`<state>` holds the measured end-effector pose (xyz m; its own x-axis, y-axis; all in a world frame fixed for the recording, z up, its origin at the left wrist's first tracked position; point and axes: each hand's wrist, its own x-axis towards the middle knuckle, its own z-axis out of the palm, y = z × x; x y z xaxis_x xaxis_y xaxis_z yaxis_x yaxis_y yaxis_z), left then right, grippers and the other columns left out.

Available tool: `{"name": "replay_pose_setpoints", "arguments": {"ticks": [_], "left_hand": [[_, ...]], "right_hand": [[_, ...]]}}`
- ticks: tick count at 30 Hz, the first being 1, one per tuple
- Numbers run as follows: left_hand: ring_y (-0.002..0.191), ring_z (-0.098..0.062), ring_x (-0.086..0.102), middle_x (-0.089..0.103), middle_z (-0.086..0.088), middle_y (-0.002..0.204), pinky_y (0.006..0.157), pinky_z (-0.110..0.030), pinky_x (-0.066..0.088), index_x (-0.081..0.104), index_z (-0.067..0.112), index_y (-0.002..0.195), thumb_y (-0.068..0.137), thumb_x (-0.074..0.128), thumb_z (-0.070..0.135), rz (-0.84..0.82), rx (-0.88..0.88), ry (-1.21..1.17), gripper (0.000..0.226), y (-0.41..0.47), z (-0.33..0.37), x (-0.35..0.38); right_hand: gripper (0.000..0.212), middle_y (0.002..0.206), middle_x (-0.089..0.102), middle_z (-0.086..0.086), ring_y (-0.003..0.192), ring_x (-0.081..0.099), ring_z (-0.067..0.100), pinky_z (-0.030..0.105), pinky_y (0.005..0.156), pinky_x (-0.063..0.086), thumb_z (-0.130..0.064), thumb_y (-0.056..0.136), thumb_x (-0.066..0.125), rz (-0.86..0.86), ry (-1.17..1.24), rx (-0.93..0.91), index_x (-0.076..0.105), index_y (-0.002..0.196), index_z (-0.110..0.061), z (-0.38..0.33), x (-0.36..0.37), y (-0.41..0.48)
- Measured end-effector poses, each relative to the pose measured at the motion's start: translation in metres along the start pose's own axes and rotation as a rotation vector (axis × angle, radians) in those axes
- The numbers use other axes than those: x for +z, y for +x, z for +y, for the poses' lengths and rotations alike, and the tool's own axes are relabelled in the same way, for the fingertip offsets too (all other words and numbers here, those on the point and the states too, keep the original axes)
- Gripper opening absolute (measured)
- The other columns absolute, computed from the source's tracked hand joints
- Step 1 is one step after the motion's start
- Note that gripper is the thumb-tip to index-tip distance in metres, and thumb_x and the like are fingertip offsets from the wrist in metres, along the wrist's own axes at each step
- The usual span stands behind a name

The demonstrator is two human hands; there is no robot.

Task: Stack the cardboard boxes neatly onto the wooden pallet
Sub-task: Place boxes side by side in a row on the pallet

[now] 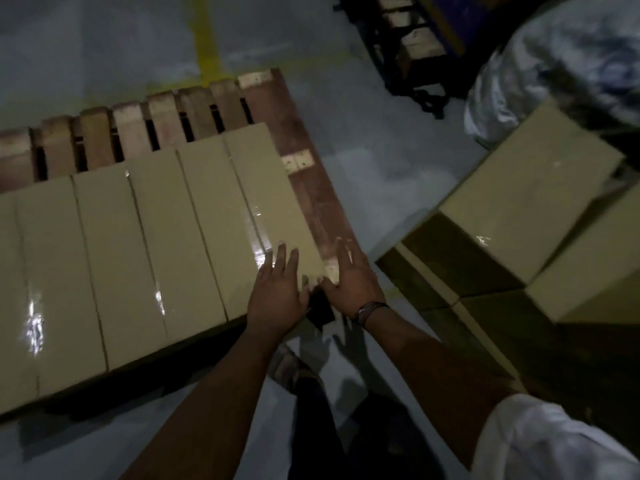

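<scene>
A row of several tan cardboard boxes (145,244) lies side by side on the wooden pallet (304,188), filling its near half. My left hand (277,292) rests flat with fingers spread on the near corner of the rightmost box (263,202). My right hand (349,282) is open beside that box's right edge, over the pallet's bare right board. Neither hand holds anything. More cardboard boxes (526,209) sit in a pile on the floor to the right.
Grey floor (374,161) separates the pallet from the pile. A yellow floor line (204,32) runs at the back. A dark stand (408,53) and a plastic-wrapped bundle (561,57) are at the back right. My feet are below, near the pallet's corner.
</scene>
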<state>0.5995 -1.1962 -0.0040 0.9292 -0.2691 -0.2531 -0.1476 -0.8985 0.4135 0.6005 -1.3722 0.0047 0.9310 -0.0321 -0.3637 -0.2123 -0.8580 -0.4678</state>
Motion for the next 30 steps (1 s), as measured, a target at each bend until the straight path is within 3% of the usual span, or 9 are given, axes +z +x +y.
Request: {"name": "replay_pose_setpoints", "arguments": {"ticks": [5, 9, 18, 30], "left_hand": [[0.152, -0.040, 0.014, 0.018, -0.016, 0.166, 0.122, -0.048, 0.020, 0.024, 0.012, 0.159, 0.097, 0.060, 0.043, -0.076, 0.051, -0.076, 0.078, -0.016, 0.074, -0.005], [0.151, -0.038, 0.018, 0.022, -0.015, 0.165, 0.120, -0.049, 0.028, 0.023, 0.013, 0.159, 0.097, 0.058, 0.043, -0.171, 0.042, -0.160, 0.077, -0.032, 0.122, -0.014], [0.148, -0.035, 0.030, 0.028, -0.014, 0.163, 0.117, -0.047, 0.034, 0.028, 0.014, 0.158, 0.095, 0.051, 0.053, -0.314, 0.294, -0.093, 0.077, 0.015, 0.197, -0.060], [0.152, -0.032, 0.018, 0.014, -0.008, 0.168, 0.120, -0.044, 0.028, 0.020, 0.021, 0.160, 0.099, 0.052, 0.053, -0.373, 0.559, 0.041, 0.076, 0.108, 0.323, -0.095]], "right_hand": [[0.081, 0.165, 0.017, 0.010, 0.151, 0.017, 0.030, 0.047, 0.119, 0.027, -0.043, 0.094, 0.059, 0.063, 0.100, 0.144, 0.017, 0.159, -0.018, 0.043, -0.058, -0.057], [0.080, 0.163, 0.021, 0.012, 0.150, 0.020, 0.028, 0.045, 0.120, 0.026, -0.040, 0.094, 0.061, 0.095, 0.193, 0.274, 0.021, 0.158, -0.014, 0.066, -0.095, -0.095], [0.075, 0.160, 0.030, 0.011, 0.147, 0.028, 0.027, 0.038, 0.120, 0.027, -0.038, 0.094, 0.064, 0.279, 0.345, 0.576, 0.028, 0.156, -0.015, 0.085, -0.173, -0.117], [0.070, 0.158, 0.030, 0.010, 0.143, 0.033, 0.028, 0.037, 0.117, 0.031, -0.035, 0.096, 0.062, 0.596, 0.553, 0.683, 0.029, 0.156, -0.016, 0.137, -0.252, -0.106]]}}
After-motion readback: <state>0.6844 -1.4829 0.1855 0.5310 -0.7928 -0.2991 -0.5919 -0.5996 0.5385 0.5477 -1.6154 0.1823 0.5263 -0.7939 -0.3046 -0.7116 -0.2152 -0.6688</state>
